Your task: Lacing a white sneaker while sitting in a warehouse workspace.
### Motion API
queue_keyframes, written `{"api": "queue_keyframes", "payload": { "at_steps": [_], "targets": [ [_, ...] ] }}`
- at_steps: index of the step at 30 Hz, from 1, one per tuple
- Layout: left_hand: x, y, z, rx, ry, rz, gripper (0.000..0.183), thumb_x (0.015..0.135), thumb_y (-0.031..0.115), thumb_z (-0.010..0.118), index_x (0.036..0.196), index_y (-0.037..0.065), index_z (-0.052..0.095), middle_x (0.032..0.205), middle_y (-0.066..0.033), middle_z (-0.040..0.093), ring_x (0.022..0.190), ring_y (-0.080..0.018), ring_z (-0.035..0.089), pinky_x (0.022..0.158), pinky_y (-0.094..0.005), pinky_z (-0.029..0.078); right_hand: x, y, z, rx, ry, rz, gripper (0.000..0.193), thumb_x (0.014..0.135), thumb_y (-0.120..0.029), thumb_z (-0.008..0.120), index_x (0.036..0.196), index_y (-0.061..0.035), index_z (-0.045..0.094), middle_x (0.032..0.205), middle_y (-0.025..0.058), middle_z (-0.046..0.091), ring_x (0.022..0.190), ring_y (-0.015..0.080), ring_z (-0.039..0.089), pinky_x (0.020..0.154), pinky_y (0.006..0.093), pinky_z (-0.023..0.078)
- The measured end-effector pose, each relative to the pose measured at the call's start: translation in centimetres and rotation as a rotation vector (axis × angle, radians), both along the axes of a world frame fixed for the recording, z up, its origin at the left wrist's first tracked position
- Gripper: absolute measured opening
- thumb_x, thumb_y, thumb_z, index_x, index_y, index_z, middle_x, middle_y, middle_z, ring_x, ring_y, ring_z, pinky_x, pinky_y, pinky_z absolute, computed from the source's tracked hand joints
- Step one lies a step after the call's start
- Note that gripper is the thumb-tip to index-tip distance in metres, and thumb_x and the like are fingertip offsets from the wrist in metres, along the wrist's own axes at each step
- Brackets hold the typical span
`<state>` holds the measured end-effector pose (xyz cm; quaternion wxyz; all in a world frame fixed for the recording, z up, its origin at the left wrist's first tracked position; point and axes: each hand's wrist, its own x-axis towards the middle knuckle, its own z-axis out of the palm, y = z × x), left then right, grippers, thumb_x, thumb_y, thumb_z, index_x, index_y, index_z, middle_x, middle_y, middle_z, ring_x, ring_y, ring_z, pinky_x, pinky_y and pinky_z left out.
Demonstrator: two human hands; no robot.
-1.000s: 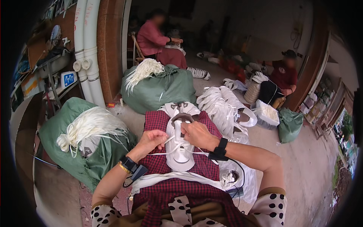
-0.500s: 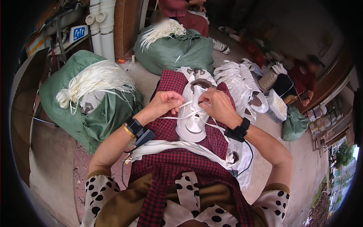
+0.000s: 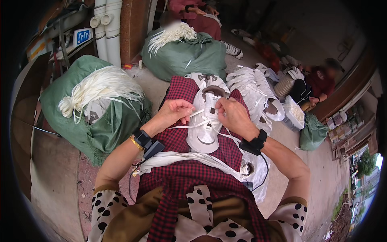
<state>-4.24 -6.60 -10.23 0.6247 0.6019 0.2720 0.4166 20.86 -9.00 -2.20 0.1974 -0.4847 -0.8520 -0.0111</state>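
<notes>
A white sneaker (image 3: 202,133) lies on the red-and-black checked apron (image 3: 177,139) over my lap, its toe toward me. White lace (image 3: 181,127) is threaded across its lower eyelets, with loose ends on both sides. Between the thumb and fingers of my left hand (image 3: 176,113), at the shoe's left edge, is a white shoelace end (image 3: 196,113). My right hand (image 3: 234,115) is closed at the opposite eyelet edge, beside the tongue (image 3: 211,108) with its dark patch; its fingertips hide whatever they pinch. A bundle of white laces (image 3: 185,158) lies across my lap nearer me.
Green sacks stand ahead (image 3: 181,56) and at left (image 3: 68,101), topped with white laces. Stacked white shoes (image 3: 252,82) and a plastic tub (image 3: 294,111) are at right. Two other people sit farther off, one at the top and one at right. A cable (image 3: 268,169) hangs from my right wrist.
My right hand has shifted slightly to the right along the eyelet edge, and the tongue's dark patch now shows. My left hand still holds the lace end in nearly the same place.
</notes>
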Motion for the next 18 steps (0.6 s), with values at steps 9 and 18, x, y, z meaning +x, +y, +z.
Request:
{"api": "queue_keyframes", "payload": {
  "at_steps": [9,18],
  "targets": [
    [0.0,0.1,-0.3,-0.004,-0.033,-0.007,0.018,0.097,0.013,0.063,0.108,0.0,0.066,0.083,-0.0016,0.066,0.07,-0.0064,0.061,0.064,-0.0208,0.052,-0.4,-0.6,-0.2,-0.056,0.038,0.005,0.014,0.073,-0.001,0.062,0.087,0.0003,0.059,0.078,0.0179,0.065,0.08,0.0367,0.063,0.069,0.0478,0.051],
    [0.1,-0.1,-0.2,-0.002,-0.015,0.012,0.018,0.096,0.013,0.063,0.108,0.0,0.066,0.083,-0.0019,0.066,0.071,-0.0069,0.061,0.065,-0.0218,0.052,-1.2,-0.1,-0.2,0.116,-0.094,0.102,0.009,0.075,-0.005,0.065,0.083,-0.0032,0.068,0.078,0.012,0.064,0.084,0.0315,0.062,0.069,0.0438,0.051]
  ]
}}
